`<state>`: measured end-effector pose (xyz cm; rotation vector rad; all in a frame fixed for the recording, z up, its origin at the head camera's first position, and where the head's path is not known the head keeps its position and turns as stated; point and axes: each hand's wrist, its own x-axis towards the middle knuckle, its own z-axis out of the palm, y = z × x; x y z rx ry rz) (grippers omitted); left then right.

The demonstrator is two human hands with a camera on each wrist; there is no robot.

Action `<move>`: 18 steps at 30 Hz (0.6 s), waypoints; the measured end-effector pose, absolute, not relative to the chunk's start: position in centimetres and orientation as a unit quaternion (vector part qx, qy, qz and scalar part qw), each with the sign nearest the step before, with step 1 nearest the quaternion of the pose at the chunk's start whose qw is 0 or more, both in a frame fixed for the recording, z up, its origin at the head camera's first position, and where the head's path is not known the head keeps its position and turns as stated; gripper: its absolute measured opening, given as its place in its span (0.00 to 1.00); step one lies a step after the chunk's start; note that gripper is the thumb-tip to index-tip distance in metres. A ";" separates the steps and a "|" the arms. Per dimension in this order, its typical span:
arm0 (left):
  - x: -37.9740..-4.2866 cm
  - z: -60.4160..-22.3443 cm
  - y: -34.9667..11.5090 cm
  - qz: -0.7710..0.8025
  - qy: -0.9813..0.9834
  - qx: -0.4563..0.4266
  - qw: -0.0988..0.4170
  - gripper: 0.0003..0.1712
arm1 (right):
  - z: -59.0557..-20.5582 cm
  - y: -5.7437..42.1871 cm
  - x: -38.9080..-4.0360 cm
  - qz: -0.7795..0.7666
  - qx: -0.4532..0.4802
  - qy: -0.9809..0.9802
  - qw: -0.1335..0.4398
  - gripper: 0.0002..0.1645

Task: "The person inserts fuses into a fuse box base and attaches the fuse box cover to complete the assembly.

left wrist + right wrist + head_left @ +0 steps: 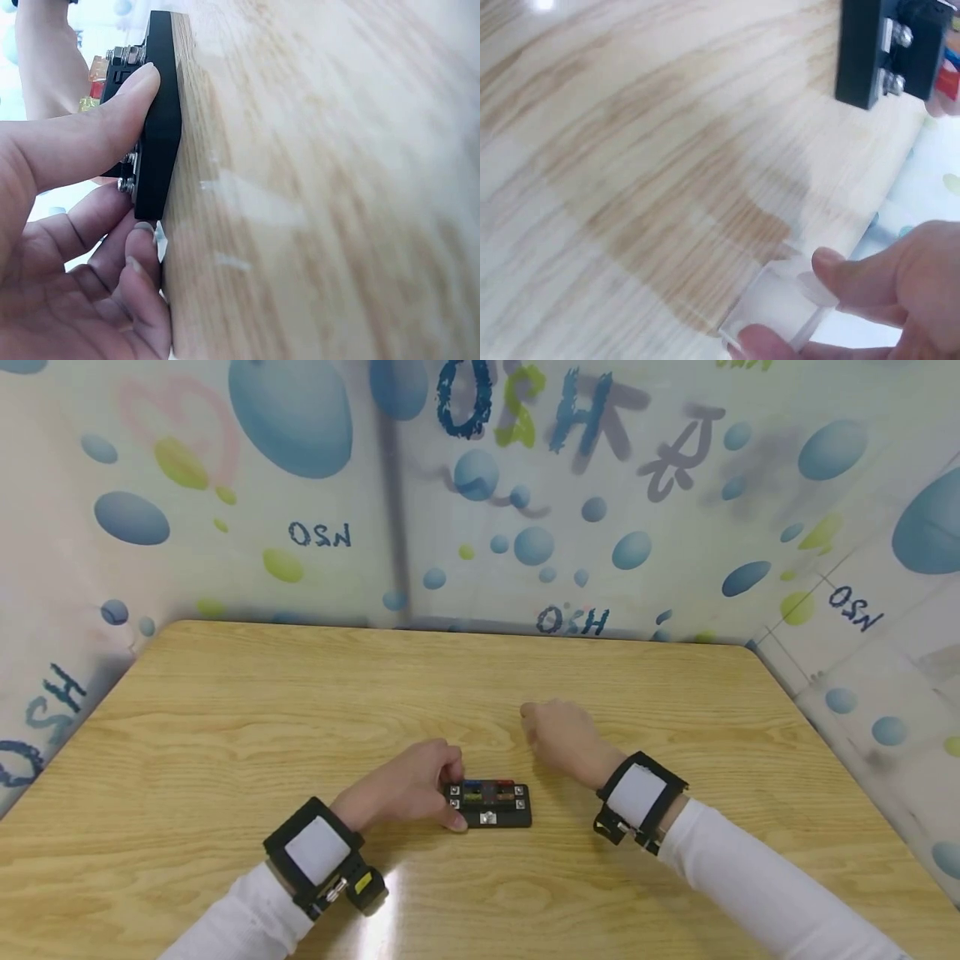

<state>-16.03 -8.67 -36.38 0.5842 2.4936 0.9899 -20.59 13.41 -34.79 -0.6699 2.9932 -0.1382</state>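
A black fuse block [491, 817] with colored blade fuses and screw terminals lies on the wooden table. My left hand [408, 783] grips its left end; in the left wrist view the thumb [131, 101] presses on the block's edge, the other fingers curled beneath and beside it. To the right and farther back, my right hand [566, 739] is held near the tabletop. The right wrist view shows that hand pinching a clear plastic cover [772, 304] between thumb and fingers, apart from the block. From the head view the cover is hidden behind the hand.
The wood-grain table [300, 693] spreads around both hands. Behind it stands a pale wall covering [465, 585] with blue and green spots and lettering. A wrist camera is strapped to each wrist.
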 end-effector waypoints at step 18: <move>-15.9 -36.3 -8.7 0.352 0.892 0.202 0.199 0.22 | -34.0 14.9 -20.9 -0.077 -0.237 0.968 0.020 0.19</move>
